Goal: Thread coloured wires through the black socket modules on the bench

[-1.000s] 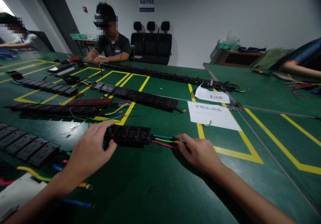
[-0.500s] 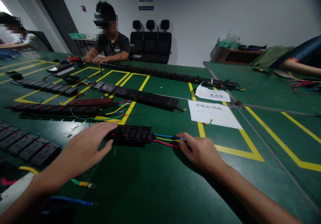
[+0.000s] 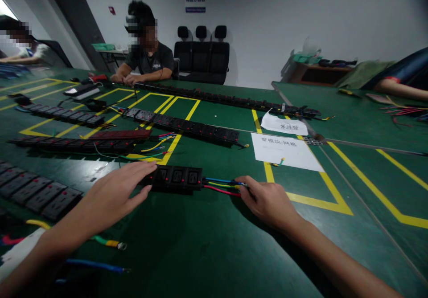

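A short black socket strip [image 3: 180, 178] lies on the green table in front of me. Blue, yellow-green and red wires [image 3: 219, 185] run out of its right end. My right hand [image 3: 264, 197] is closed around the far ends of these wires, its fingertips pinched together. Over the strip's left end rests my left hand [image 3: 125, 191], fingers stretched and thumb apart along the near side. That hand covers the left part of the strip.
More socket strips [image 3: 197, 128] lie farther back and at the left. Two white paper sheets [image 3: 284, 151] are right of centre. Loose wire ends [image 3: 110, 243] lie at the lower left. A person [image 3: 150, 59] sits across the table; another person's arm [image 3: 401, 88] is at the right.
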### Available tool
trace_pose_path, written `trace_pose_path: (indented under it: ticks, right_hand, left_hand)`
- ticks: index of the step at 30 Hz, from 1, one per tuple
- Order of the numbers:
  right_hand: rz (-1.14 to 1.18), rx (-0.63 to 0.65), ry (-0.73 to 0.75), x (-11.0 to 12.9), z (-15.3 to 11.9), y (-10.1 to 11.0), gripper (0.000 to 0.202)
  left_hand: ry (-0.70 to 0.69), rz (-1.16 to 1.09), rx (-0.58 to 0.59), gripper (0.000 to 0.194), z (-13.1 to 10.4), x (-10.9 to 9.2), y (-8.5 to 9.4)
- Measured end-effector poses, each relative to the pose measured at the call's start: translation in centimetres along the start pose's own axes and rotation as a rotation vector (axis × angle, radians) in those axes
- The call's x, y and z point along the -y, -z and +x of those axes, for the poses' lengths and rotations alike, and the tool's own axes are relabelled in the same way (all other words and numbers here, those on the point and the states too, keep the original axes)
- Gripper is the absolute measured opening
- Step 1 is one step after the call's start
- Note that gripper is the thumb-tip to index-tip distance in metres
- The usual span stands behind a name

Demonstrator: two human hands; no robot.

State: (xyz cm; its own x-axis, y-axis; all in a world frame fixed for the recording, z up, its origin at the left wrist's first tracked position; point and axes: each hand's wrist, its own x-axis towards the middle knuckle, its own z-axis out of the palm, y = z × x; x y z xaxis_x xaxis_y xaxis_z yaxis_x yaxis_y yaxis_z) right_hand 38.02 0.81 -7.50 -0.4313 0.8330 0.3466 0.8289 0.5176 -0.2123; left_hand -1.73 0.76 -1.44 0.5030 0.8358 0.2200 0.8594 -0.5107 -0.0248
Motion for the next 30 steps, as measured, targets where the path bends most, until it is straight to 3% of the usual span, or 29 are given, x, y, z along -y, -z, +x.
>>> trace_pose_path:
  ticks: [7, 30]
  right_hand:
    - [0.005, 0.004, -0.011, -0.02, -0.05, -0.04, 0.032]
    - [0.000, 0.022, -0.020, 0.11, -0.02, 0.10, 0.033]
  left_hand:
    - [-0.061, 0.021, -0.057, 0.050, -0.18, 0.72, -0.60]
    - [-0.068, 0.020, -0.037, 0.050, -0.09, 0.44, -0.41]
